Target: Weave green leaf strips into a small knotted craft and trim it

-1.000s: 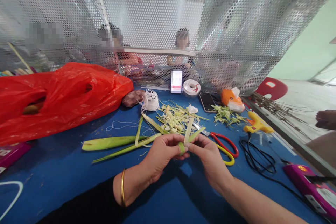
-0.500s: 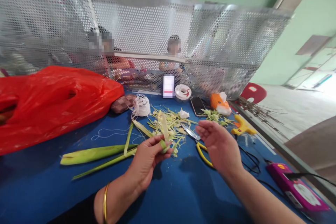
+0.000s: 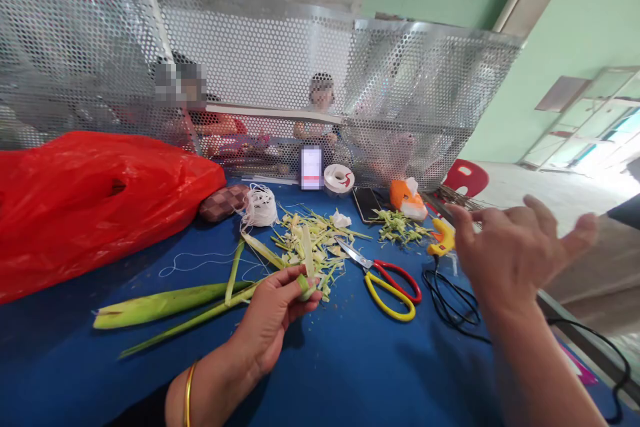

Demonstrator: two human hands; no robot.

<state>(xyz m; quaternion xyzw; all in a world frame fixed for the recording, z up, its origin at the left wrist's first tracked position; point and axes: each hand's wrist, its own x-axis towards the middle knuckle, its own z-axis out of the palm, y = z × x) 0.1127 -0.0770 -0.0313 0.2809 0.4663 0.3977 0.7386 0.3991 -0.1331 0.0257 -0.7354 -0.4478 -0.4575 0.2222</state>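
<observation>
Right hand (image 3: 515, 257): moved right, away from the scissors (image 3: 369, 265); your fingers are spread, holding nothing visible.
Left hand (image 3: 270, 312): your grip pinches the folded leaf (image 3: 303, 284) above the desk (image 3: 330, 373), likely keeping it tight.

Blue table (image 3: 320, 373), red bag (image 3: 100, 207), brown checkered pouch (image 3: 224, 203), scissors (image 3: 390, 283) with red and yellow handles, pale green wall (image 3: 560, 33)
</observation>
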